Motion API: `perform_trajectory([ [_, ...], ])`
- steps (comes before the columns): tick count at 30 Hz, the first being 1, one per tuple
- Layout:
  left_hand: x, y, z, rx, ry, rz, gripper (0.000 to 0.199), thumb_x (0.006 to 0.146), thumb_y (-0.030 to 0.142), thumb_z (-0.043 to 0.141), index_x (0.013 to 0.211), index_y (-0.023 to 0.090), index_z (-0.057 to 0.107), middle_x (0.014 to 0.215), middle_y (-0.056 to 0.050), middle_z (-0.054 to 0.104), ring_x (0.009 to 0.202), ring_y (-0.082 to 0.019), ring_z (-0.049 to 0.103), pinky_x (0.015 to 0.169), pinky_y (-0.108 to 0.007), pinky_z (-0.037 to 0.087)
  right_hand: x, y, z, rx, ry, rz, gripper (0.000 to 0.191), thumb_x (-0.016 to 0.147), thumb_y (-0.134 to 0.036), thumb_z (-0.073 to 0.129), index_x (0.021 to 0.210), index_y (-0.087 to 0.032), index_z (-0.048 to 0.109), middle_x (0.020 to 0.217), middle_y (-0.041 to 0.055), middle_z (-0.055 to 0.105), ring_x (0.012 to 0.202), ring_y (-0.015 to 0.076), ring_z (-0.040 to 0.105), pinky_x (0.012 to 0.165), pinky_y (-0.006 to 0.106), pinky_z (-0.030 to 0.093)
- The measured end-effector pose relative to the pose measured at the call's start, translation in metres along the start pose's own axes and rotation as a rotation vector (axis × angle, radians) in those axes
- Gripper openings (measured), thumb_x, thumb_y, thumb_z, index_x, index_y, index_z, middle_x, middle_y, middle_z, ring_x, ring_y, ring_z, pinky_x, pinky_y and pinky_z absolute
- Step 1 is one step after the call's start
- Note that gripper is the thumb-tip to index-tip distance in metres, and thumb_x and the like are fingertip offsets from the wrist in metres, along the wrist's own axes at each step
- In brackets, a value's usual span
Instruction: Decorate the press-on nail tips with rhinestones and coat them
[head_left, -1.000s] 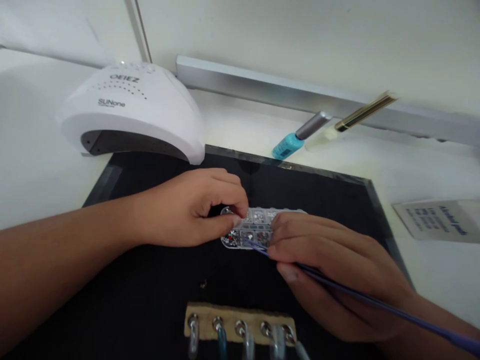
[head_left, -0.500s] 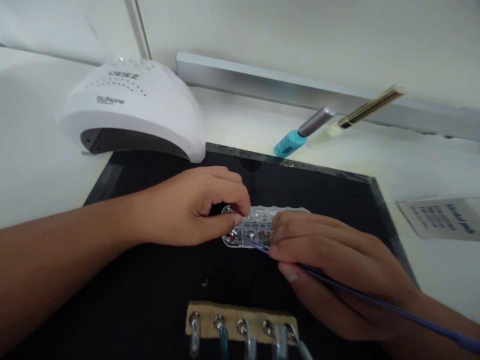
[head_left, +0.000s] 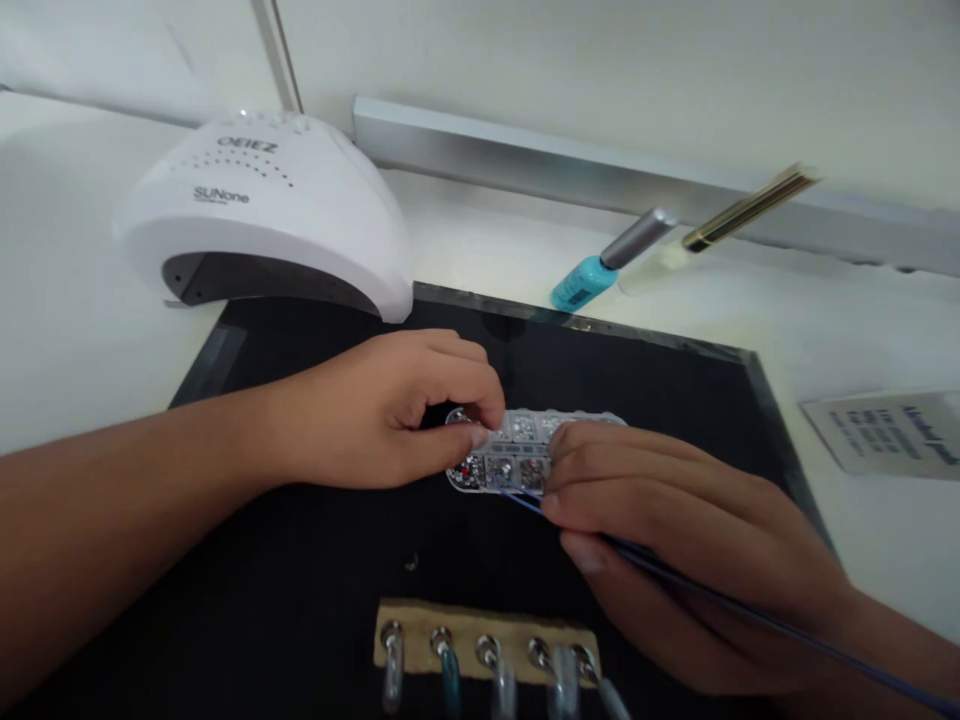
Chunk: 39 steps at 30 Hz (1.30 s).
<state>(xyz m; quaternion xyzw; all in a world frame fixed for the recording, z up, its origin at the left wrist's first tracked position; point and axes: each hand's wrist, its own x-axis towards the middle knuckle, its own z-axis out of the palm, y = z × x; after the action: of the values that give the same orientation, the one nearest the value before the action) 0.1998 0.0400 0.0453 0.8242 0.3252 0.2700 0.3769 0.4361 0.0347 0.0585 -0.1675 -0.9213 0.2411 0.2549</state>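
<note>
The fine tips of the slim blue-purple tweezers (head_left: 825,648) had drawn back slightly from a near-row compartment to the near rim of a clear plastic, multi-compartment case (head_left: 512,449) of small glittering stones, while both hands kept nearly the same posture over it. The case lay flat on a glossy black mat (head_left: 322,570). The right hand (head_left: 675,530) gripped the tweezers between thumb and fingers, its curled fingertips over the right part of the case; the left hand (head_left: 405,410) was curled at the left end, thumb and forefinger bent close together, though whether they pinched anything could not be told. Work on pieces so small appeared to call for a light squeeze, a low, shallow approach and a case kept steady, since a hard pinch could flick a stone away or a nudge could mix the compartments. Whether the tips held a stone could not be made out. Nearer the camera, a tan strip (head_left: 465,640) bore silvery round mounts with clear and teal nail-shaped pieces, and a tiny shiny piece (head_left: 411,562) lay just beyond it. A white dome-shaped lamp (head_left: 300,215), a turquoise bottle with a grey cap (head_left: 583,285) and a printed pale packet (head_left: 847,430) had held their places, with only the camera's view shifting a little.
</note>
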Motion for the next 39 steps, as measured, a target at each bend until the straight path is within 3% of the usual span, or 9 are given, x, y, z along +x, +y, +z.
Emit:
perform_trajectory([
  [18,0.0,0.001,-0.001,0.018,-0.002,0.007,0.013,0.085,0.006,0.056,0.089,0.015,0.065,0.087,-0.002,0.065,0.084,-0.012,0.058,0.078,-0.024,0.047,-0.001,-0.003,0.0,0.106,0.075,0.071,0.026,0.082,-0.005,0.057,0.099,-0.025,0.06,0.075,0.0042,0.067,0.069,0.0193,0.067,0.066,0.034,0.06],
  [23,0.0,0.001,-0.001,0.017,-0.006,0.006,0.014,0.084,0.005,0.056,0.089,0.013,0.066,0.088,-0.003,0.065,0.085,-0.012,0.058,0.079,-0.024,0.046,-0.002,0.0,0.004,0.341,0.192,0.149,0.025,0.083,-0.006,0.058,0.098,-0.024,0.064,0.075,0.0039,0.065,0.067,0.018,0.064,0.063,0.035,0.057],
  [31,-0.003,0.003,-0.003,-0.004,0.0,0.025,0.014,0.086,0.009,0.055,0.092,0.013,0.067,0.091,-0.005,0.065,0.088,-0.014,0.06,0.082,-0.027,0.048,-0.005,-0.006,0.013,0.735,0.426,0.224,0.012,0.089,-0.02,0.061,0.095,-0.02,0.071,0.071,0.0045,0.065,0.064,0.0178,0.06,0.059,0.036,0.051],
  [35,-0.005,0.0,0.0,-0.034,0.083,0.011,0.01,0.086,0.017,0.057,0.087,0.011,0.066,0.087,-0.006,0.065,0.083,-0.014,0.06,0.079,-0.028,0.049,-0.001,-0.024,0.012,0.787,0.474,0.161,0.009,0.089,-0.023,0.063,0.092,-0.02,0.072,0.065,0.0015,0.064,0.06,0.0153,0.059,0.058,0.032,0.05],
  [39,-0.012,0.003,-0.004,0.001,0.223,-0.037,0.011,0.086,0.02,0.056,0.089,0.013,0.065,0.085,-0.004,0.062,0.077,-0.012,0.057,0.073,-0.027,0.048,-0.012,-0.044,0.013,0.813,0.484,0.217,0.007,0.087,-0.027,0.068,0.089,-0.021,0.072,0.067,0.0011,0.063,0.059,0.0146,0.058,0.057,0.031,0.047],
])
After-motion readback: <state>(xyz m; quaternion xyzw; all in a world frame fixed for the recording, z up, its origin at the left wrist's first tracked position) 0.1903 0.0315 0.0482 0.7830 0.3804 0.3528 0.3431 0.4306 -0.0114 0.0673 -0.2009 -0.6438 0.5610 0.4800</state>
